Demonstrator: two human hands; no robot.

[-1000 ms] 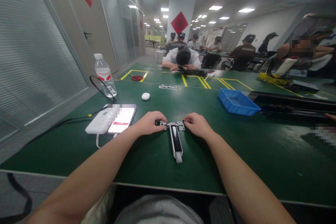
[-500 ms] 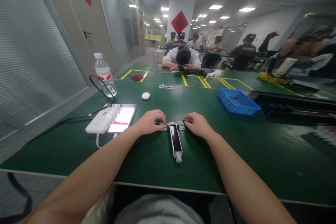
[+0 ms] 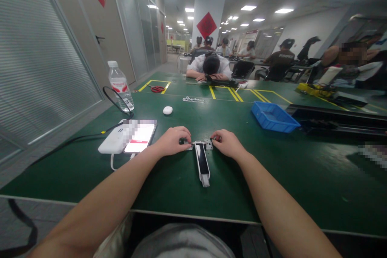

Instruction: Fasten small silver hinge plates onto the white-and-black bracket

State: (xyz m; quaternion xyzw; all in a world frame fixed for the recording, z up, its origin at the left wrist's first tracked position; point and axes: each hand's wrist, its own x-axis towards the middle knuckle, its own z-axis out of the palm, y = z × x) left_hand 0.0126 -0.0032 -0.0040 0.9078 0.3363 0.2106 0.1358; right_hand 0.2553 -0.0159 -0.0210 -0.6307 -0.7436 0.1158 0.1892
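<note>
On the green table (image 3: 169, 193) in front of me lies a slim device with a white frame and a black panel (image 3: 202, 161). Its near end has a pale grey tip (image 3: 205, 180), and metal plates (image 3: 209, 144) sit at its far end. My left hand (image 3: 173, 142) is closed at the left of that end, around a small dark piece with a thin shaft toward the device; its kind is unclear. From the right, my right hand (image 3: 227, 143) pinches at the metal plates. What lies between those fingertips is too small to name.
Left stand a white power bank (image 3: 110, 142), a phone (image 3: 142, 137) and a water bottle (image 3: 121, 86) with a black cable. A white earbud case (image 3: 167, 110), red-handled scissors (image 3: 157, 89) and a blue bin (image 3: 274, 117) lie farther off. A person (image 3: 211, 66) rests head-down across the table.
</note>
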